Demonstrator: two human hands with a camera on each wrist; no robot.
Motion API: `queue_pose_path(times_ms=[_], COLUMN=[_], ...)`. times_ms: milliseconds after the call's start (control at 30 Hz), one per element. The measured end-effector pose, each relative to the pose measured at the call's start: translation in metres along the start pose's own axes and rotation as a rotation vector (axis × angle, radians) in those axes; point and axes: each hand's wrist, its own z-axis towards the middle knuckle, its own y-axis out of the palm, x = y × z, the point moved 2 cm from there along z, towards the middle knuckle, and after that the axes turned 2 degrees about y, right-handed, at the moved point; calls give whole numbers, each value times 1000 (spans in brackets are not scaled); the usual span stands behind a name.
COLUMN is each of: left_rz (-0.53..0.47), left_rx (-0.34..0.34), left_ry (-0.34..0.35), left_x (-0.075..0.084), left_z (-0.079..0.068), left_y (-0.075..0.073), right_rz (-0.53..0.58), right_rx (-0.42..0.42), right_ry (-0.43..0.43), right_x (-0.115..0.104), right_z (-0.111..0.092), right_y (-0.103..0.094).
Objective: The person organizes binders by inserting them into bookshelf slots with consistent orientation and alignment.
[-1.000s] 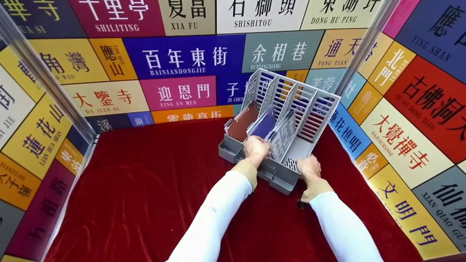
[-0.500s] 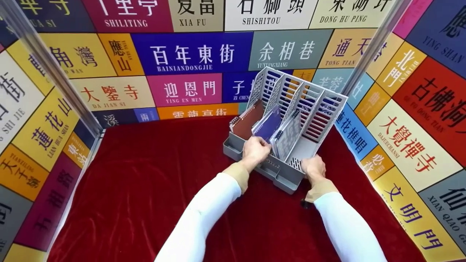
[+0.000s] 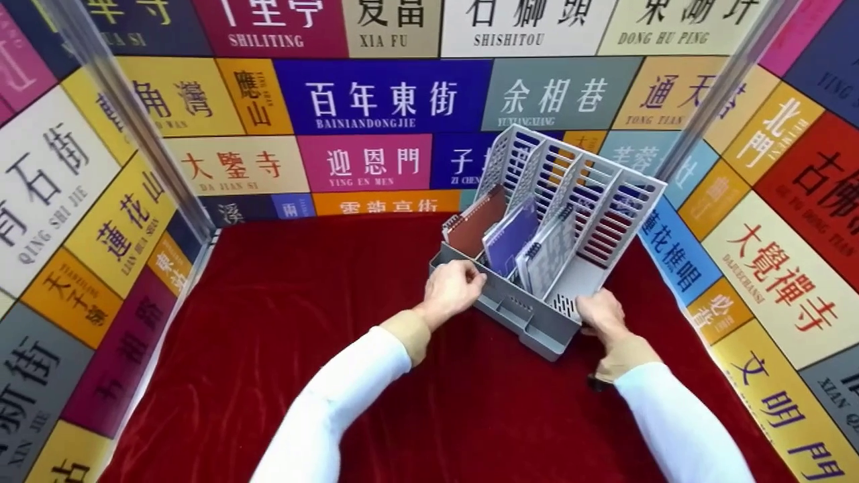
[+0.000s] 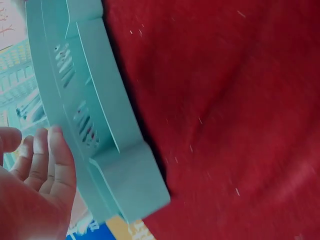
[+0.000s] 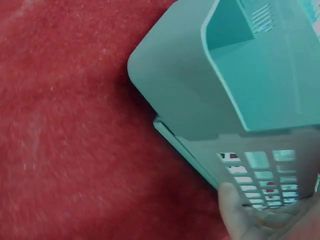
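Note:
A grey desktop file rack (image 3: 549, 339) with slatted dividers stands at an angle on the red cloth. Three spiral notebooks lean in its slots: a brown one (image 3: 475, 225), a purple one (image 3: 513, 238) and a grey patterned one (image 3: 550, 258). The rightmost slot holds none. My left hand (image 3: 453, 288) is at the rack's left front edge, below the brown notebook, its fingers loosely bent around nothing. In the left wrist view those fingers (image 4: 62, 155) overlap the rack's front wall. My right hand (image 3: 602, 314) grips the rack's right side low down, by the slotted side wall (image 5: 200, 100).
Red velvety cloth (image 3: 322, 282) covers the surface left of and in front of the rack. Behind stands a wall of coloured name panels (image 3: 382, 97), with more panels at both sides. Metal corner posts (image 3: 718, 80) rise at the back.
My left hand has come away from the purple notebook and shifted left along the rack's front edge. The right hand stays at the rack's side. The head view has swung left.

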Motion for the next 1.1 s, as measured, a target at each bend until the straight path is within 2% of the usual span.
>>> queue_pose_path(times_ms=[67,133,233,367,533,700,833,1100], left_rz=[25,51,86,119,176,266,333,413], left_rx=[5,20,55,89,125,166,174,182], left_ry=[8,7,11,23,27,47,72,109], left_x=[-7,-16,-31,-51,-70,-81,-89,-103], left_z=[-3,-6,-13,-30,-48,-56,-64,-79], left_y=[-10,-19,-32,-43,-54,-57,-54,-40], right_rz=[-30,-88,-159,-154,-168,-229,-301,-452], right_rx=[-6,26,110,231,364,373,352,301], right_ry=[-30,-74,-140,-285,-585,-798,-873,-901], right_x=[-1,-5,-17,-31,-47,-64,-68,-71], right_z=[-4,-10,-21,-43,-70,-87,-96,-102], right_y=[-8,-17,-28,-24,5,40,67,97])
